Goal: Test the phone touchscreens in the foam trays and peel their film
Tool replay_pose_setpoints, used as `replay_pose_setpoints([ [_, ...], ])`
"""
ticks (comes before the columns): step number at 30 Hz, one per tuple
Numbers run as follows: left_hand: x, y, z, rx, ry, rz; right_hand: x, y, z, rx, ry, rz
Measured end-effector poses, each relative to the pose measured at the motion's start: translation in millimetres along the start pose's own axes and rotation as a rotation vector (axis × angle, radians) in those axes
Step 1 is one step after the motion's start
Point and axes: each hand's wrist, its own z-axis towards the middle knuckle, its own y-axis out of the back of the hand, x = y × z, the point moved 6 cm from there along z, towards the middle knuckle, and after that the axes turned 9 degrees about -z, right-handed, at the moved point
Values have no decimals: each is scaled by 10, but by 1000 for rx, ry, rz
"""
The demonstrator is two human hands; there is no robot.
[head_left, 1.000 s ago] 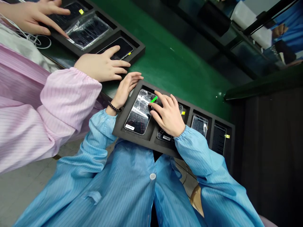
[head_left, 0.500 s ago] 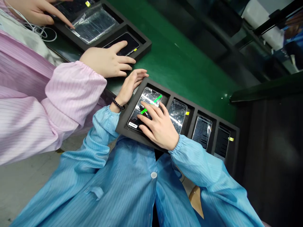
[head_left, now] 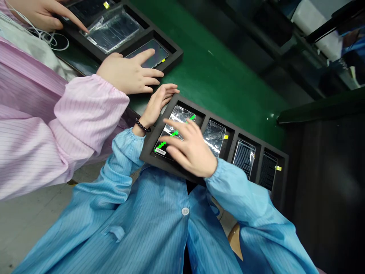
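**Right hand [head_left: 191, 150] spread above the leftmost phone [head_left: 174, 129]**

The phone lay face up in the left slot of a black foam tray [head_left: 146, 155], under glossy film, with a jagged green mark across it and a small barcode label [head_left: 160, 151] at its near-left end. Its long axis ran slantwise along the slot, from that labelled end toward the far right. The right hand was the closer of the two and hung over the middle of the phone, its fingers spread and pointing left. They were blurred, so I could not tell whether the fingertips touched the film, but they pinched nothing. The left hand [head_left: 156, 105], with a bead bracelet [head_left: 142, 126] at the wrist, lay to the far left of the phone by the tray's far edge. Its fingers were open and gently curved, and it held nothing.

The next slot to the right held another phone [head_left: 213, 137], with striped panels [head_left: 244, 160] in the two slots beyond. Further left, a co-worker's pink sleeve [head_left: 91, 110] led to a near hand [head_left: 128, 74] spread on a dark phone [head_left: 149, 53] in a second tray [head_left: 173, 57]. That person's far hand [head_left: 34, 13] pointed at a film sheet [head_left: 110, 30].
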Motion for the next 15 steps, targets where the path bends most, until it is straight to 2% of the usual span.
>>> replay_pose_setpoints([
  [3, 9, -5, 1, 3, 3, -29, -397, 95, 117, -42, -195, -117],
  [6, 15, -10, -1, 9, -2, -32, -645, 49, 241, -21, -282, -223],
  [9, 19, -8, -2, 6, -13, -33, -725, -48, 342, 0, -290, -265],
  [15, 29, -8, 4, 1, -3, -32, -719, -130, 379, 26, -275, -279],
])
